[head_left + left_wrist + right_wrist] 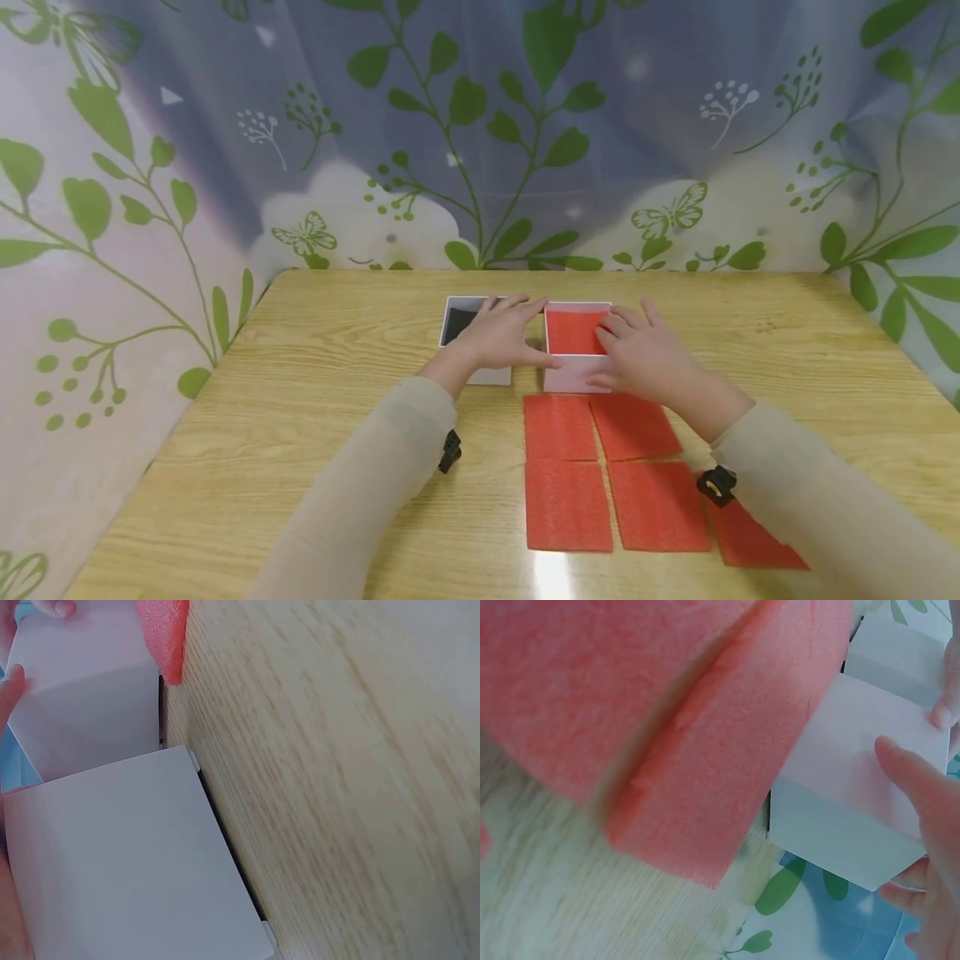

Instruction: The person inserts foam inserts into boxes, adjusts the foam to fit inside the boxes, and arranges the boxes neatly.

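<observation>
On the table [337, 350], near its far edge, the left hand [498, 333] and right hand [651, 357] are gripping the right box [573, 375] from opposite sides, thumbs touching its front. A red pad [572, 332] is lying inside it. Just beside, the left box [491, 377] is holding a black pad [457, 323]. Before it, red sheets [568, 506] are lying flat.

You are at what appears to be an indoor workspace; whether home or workshop cannot be determined. Evidence: a wood-grain table [225, 433] stands before you, its far edge close to a hanging curtain [645, 142] printed with green leaf sprays [467, 101] and butterflies [670, 212]. Similar print flanks you on both sides.
</observation>
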